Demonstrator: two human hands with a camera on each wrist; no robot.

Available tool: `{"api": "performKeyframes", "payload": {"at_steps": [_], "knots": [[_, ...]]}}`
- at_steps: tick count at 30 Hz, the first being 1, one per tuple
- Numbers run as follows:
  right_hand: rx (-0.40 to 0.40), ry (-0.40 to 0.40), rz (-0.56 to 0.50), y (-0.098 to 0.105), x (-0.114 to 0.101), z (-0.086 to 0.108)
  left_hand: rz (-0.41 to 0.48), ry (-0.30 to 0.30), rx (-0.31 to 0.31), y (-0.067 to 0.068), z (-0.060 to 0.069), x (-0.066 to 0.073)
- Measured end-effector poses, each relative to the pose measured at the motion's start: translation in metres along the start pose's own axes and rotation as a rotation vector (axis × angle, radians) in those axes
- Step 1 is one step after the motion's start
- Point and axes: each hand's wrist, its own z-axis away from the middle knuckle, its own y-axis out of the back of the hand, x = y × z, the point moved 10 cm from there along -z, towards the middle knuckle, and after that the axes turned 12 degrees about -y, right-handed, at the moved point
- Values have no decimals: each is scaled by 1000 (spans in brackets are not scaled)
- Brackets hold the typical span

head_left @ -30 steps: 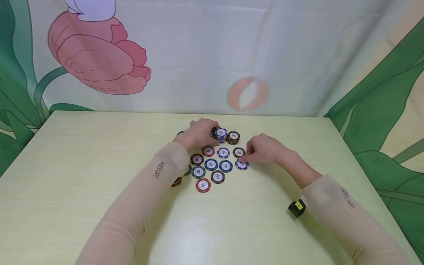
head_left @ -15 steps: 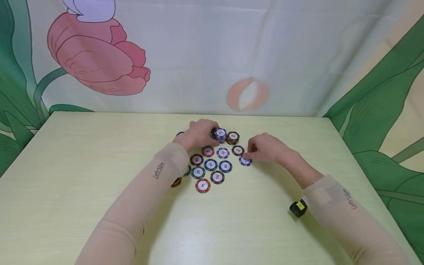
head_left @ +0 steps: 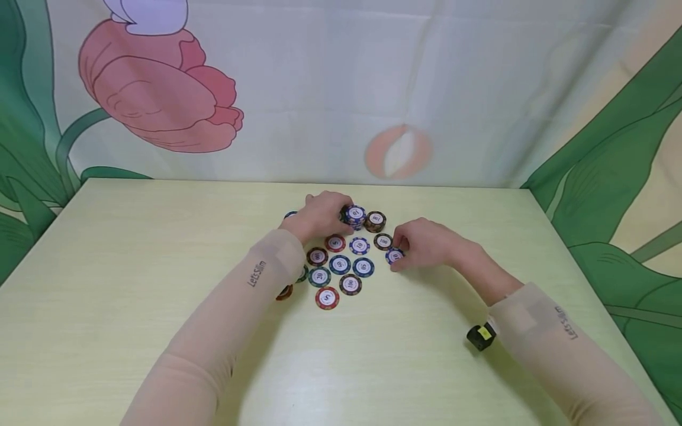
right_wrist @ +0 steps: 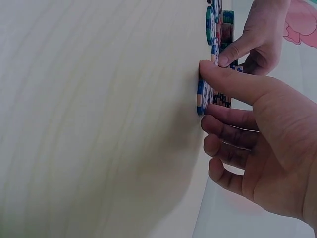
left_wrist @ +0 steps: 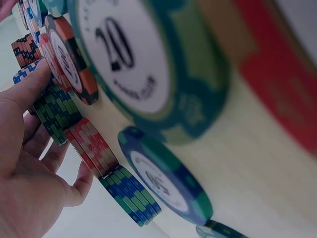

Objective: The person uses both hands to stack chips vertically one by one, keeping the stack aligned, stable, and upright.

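Observation:
My left hand (head_left: 322, 214) reaches to the back row and holds a stack of blue-and-white poker chips (head_left: 355, 215) marked 10. In the left wrist view, its thumb lies on the blue-and-white stack; the other fingers pass behind the green stack (left_wrist: 58, 114) and red stack (left_wrist: 93, 146). My right hand (head_left: 426, 244) pinches a single blue poker chip (head_left: 395, 255) at its edges between thumb and index finger. That chip lies flat on the table in the right wrist view, while the other fingers curl loosely. Beside it lies a black chip marked 100 (head_left: 383, 241).
Several loose chips lie flat in front of the stacks, including a red chip (head_left: 327, 298) and a green one marked 20 (head_left: 319, 276). A black-and-orange stack (head_left: 375, 221) stands right of the blue one. A black cube with a yellow label (head_left: 481, 336) is by the right sleeve.
The right hand's blue chip has slid slightly right and away from me. Its fingers have shifted from the chip's top to its edges. My left hand has stayed at the stack.

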Motion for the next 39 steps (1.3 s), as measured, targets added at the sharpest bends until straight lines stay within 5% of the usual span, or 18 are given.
{"api": "performKeyframes", "payload": {"at_steps": [21,32,39], "knots": [[-4,53,48,-6,-1,3,-46,12,-46,0,-4,2],[137,104,25,18,-7,3,-61,17,-53,0,-4,3],[238,57,51,33,-15,-8,-55,30,-67,-1,-6,2]]}}
